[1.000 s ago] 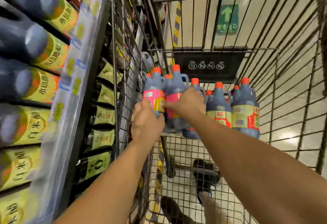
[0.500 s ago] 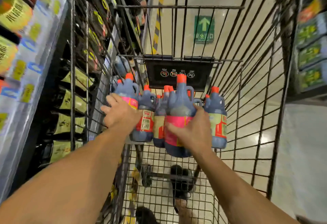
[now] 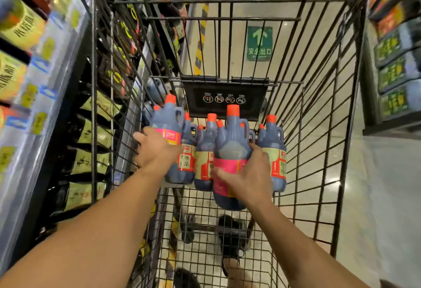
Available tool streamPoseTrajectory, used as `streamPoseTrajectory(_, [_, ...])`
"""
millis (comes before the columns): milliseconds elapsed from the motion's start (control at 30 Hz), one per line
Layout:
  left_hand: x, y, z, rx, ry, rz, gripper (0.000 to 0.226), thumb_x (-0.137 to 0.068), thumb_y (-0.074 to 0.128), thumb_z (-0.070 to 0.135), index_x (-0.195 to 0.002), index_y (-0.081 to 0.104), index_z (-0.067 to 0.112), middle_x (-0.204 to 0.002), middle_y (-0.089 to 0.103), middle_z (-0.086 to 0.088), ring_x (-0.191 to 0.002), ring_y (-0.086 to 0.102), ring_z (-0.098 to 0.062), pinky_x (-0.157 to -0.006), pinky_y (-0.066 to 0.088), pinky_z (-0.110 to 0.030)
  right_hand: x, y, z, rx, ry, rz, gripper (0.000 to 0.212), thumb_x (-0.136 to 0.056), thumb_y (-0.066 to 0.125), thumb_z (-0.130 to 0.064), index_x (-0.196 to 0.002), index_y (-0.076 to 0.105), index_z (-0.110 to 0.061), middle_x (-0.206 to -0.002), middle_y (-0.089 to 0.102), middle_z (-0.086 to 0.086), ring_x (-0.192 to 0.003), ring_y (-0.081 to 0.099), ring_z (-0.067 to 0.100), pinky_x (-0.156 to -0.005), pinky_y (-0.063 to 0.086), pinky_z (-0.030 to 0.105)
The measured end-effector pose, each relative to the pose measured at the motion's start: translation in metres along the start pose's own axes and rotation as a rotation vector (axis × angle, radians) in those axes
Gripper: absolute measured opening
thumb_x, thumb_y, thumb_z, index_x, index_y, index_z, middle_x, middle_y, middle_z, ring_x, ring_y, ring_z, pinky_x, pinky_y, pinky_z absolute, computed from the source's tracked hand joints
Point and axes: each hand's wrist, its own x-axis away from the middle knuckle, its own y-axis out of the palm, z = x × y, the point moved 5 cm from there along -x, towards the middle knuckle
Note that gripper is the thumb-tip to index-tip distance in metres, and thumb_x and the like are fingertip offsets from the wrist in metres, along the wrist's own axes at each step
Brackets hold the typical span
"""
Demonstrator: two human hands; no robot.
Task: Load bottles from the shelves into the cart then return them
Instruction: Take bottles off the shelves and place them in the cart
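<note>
— What fills the view, biggest first?
— Shelves (image 3: pixel 45 87) run down my left edge, blurred and stocked with dark bottles. A rack (image 3: pixel 391 67) stands on my right. Between them is the cart (image 3: pixel 349 128), and I look straight down into its basket.
— And the arms?
— Both forearms reach forward, nearly straight. The left one crosses above the cart's left wall. The right one comes in over the near end.
— Where are the bottles?
— A row (image 3: pixel 205 160) of them stands upright at the far end of the basket, under a black placard (image 3: pixel 224 98). The left bottle (image 3: pixel 165 121) is at the far-left corner, touching the row. The right bottle (image 3: pixel 232 144) is nearer me, upright in front of the row. I cannot tell whether it rests on the mesh.
— The hands?
— My left hand (image 3: pixel 157 151) wraps the left bottle from the wall side, back of the hand up, fingers curled round its pink label. My right hand (image 3: pixel 248 174) grips the right bottle at the label, thumb across the front, fingers round the far side.
— Smallest things?
— Orange caps (image 3: pixel 232 110), one on every bottle.
</note>
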Motion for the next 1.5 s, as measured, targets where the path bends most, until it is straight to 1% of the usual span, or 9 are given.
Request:
streamPoseTrajectory(100, [0.027,-0.011,-0.003,0.091,0.065,-0.004,0.078,-0.056,0.085,0.043,-0.112,0.035,0.022,-0.104,0.027,0.000,-0.080,0.051,-0.030,-0.070,0.043,-0.038,0.012,-0.007,-0.005,-0.015,-0.031,0.015,0.098,-0.053,0.078,-0.058,-0.135,0.044,-0.018,-0.124,0.050,-0.001,-0.114,0.052,0.020,-0.087,0.051,0.040])
streamPoseTrajectory(267, [0.075,-0.035,-0.017,0.390,0.148,-0.025,0.083,-0.052,0.087,0.038,-0.121,0.044,0.025,-0.107,0.060,-0.003,-0.096,0.061,-0.027,-0.082,0.054,-0.043,0.041,-0.023,-0.021,-0.052,-0.076,0.001,0.102,-0.050,0.077,-0.057,-0.137,0.040,-0.018,-0.124,0.048,0.000,-0.115,0.052,0.021,-0.089,0.051,0.041])
streamPoseTrajectory(433, [0.129,-0.083,-0.039,0.578,0.185,0.048,0.086,-0.036,0.077,0.056,-0.109,0.036,0.041,-0.096,0.057,0.010,-0.085,0.058,-0.016,-0.067,0.049,-0.032,0.074,-0.039,-0.053,-0.125,-0.155,0.012,0.098,-0.047,0.073,-0.060,-0.130,0.048,-0.015,-0.115,0.058,0.006,-0.106,0.058,0.025,-0.084,0.053,0.045])
streamPoseTrajectory(567, [0.161,-0.128,-0.060,0.697,0.268,0.096,0.095,-0.043,0.090,0.035,-0.122,0.039,0.028,-0.103,0.059,0.005,-0.088,0.062,-0.017,-0.074,0.051,-0.033,0.105,-0.056,-0.090,-0.179,-0.225,0.043,0.087,-0.048,0.080,-0.053,-0.123,0.051,-0.021,-0.106,0.062,0.005,-0.099,0.063,0.025,-0.082,0.055,0.043])
streamPoseTrajectory(700, [0.195,-0.185,-0.079,0.861,0.364,0.160,0.096,-0.042,0.092,0.029,-0.119,0.036,0.036,-0.101,0.059,0.015,-0.080,0.058,0.013,-0.061,0.042,-0.006,0.141,-0.074,-0.134,-0.195,-0.347,0.064,0.079,-0.053,0.082,-0.052,-0.120,0.054,-0.020,-0.106,0.064,0.005,-0.099,0.064,0.025,-0.080,0.055,0.043])
streamPoseTrajectory(833, [0.234,-0.249,-0.101,0.996,0.492,0.249,0.091,-0.041,0.086,0.034,-0.117,0.039,0.047,-0.110,0.064,0.010,-0.092,0.065,0.002,-0.072,0.048,-0.010,0.189,-0.092,-0.187,-0.208,-0.504,0.072,0.080,-0.053,0.085,-0.052,-0.120,0.057,-0.019,-0.108,0.064,0.006,-0.102,0.063,0.025,-0.084,0.053,0.044])
streamPoseTrajectory(1100, [0.295,-0.342,-0.181,1.069,0.560,0.495,0.105,-0.041,0.086,0.038,-0.134,0.038,0.024,-0.126,0.060,0.001,-0.112,0.062,-0.017,-0.092,0.052,-0.042,0.297,-0.091,-0.283,-0.312,-0.755,0.021,0.096,-0.049,0.088,-0.039,-0.133,0.048,-0.016,-0.123,0.051,0.003,-0.116,0.053,0.021,-0.101,0.045,0.040])
streamPoseTrajectory(1267, [0.311,-0.378,-0.236,1.106,0.515,0.640,0.100,-0.048,0.094,0.020,-0.129,0.037,0.034,-0.119,0.063,0.012,-0.103,0.064,-0.003,-0.079,0.052,-0.024,0.347,-0.070,-0.325,-0.335,-0.896,-0.118,0.099,-0.050,0.086,-0.042,-0.136,0.044,-0.019,-0.127,0.046,-0.001,-0.121,0.049,0.014,-0.103,0.042,0.033])
streamPoseTrajectory(1500, [0.318,-0.408,-0.292,1.073,0.443,0.754,0.101,-0.048,0.094,0.020,-0.131,0.036,0.029,-0.126,0.055,0.008,-0.110,0.060,-0.004,-0.088,0.053,-0.029,0.380,-0.043,-0.364,-0.296,-1.010,-0.246,0.092,-0.061,0.089,-0.028,-0.139,0.042,-0.018,-0.124,0.043,-0.004,-0.123,0.046,0.017,-0.102,0.042,0.037])
